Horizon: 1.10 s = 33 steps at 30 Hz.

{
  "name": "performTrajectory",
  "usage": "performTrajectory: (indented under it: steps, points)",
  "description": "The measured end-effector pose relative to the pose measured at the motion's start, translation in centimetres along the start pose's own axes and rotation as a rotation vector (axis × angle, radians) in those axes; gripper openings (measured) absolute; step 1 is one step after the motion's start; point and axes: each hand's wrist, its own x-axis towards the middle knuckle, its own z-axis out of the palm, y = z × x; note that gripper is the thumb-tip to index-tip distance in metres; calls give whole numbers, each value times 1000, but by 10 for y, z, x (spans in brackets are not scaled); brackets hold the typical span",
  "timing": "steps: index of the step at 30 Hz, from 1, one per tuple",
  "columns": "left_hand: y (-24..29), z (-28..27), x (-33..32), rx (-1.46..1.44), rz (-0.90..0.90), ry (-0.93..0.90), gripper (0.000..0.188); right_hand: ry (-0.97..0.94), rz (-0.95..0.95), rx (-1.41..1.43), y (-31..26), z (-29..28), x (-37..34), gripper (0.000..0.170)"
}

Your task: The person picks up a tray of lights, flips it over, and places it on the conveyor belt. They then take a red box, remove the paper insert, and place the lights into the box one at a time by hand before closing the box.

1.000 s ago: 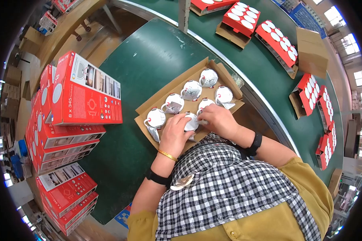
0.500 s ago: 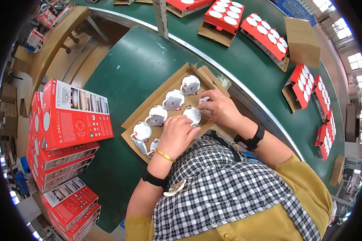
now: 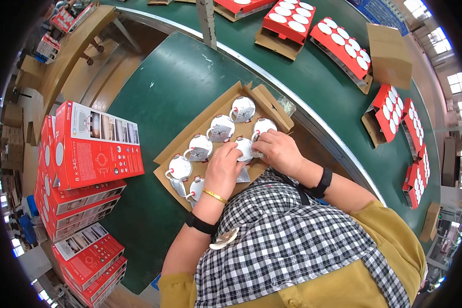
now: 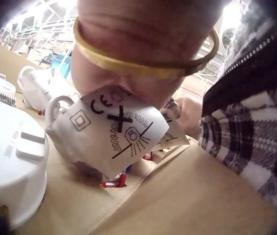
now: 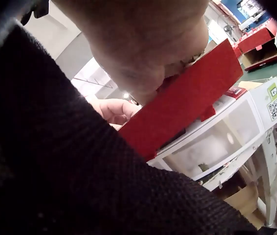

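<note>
An open carton (image 3: 191, 133) lies in front of me with two rows of white round downlights, their backs up, with red clips and folded labels. My left hand (image 3: 224, 168) holds one downlight (image 3: 244, 147) in the near row from the left. On its other side my right hand (image 3: 281, 151) pinches its edge with fingers and thumb. In the left wrist view a printed label (image 4: 116, 128) hangs under the left wrist, and another white downlight (image 4: 11, 152) sits beside it. In the right wrist view the carton's red side flap (image 5: 192, 98) covers part of the right fingers.
Red printed boxes (image 3: 102, 154) are stacked at the left of the green table (image 3: 190, 61). Beyond a metal rail, a curved green surface bears several red cartons (image 3: 342, 46) with white discs and an upright brown cardboard sheet (image 3: 389, 54). A post (image 3: 206, 23) rises at the back.
Half a second ago my right hand was at the downlight farther back; it has come down to the one at my left hand. The left hand has shifted slightly up and right.
</note>
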Motion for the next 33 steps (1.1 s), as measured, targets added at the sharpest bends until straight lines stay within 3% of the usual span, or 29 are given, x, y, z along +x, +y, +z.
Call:
performTrajectory:
  steps: [6,22,24,26,30,33]
  points:
    - [-4,0,-1,-9,14,13,27,47,109,15,-3,15,-2,26]
    - [-3,1,-2,18,25,4,25,8,149,50,-1,12,-4,18]
    - [-1,-1,-2,9,-5,-17,24,221,256,326,11,2,-4,15]
    - [0,-4,-1,11,1,-37,25,327,386,317,27,-21,1,10]
    - [16,-12,15,40,29,-45,32,231,399,253,54,-40,-8,12]
    - [28,-6,32,18,123,-23,44,176,272,242,58,-31,-10,18]
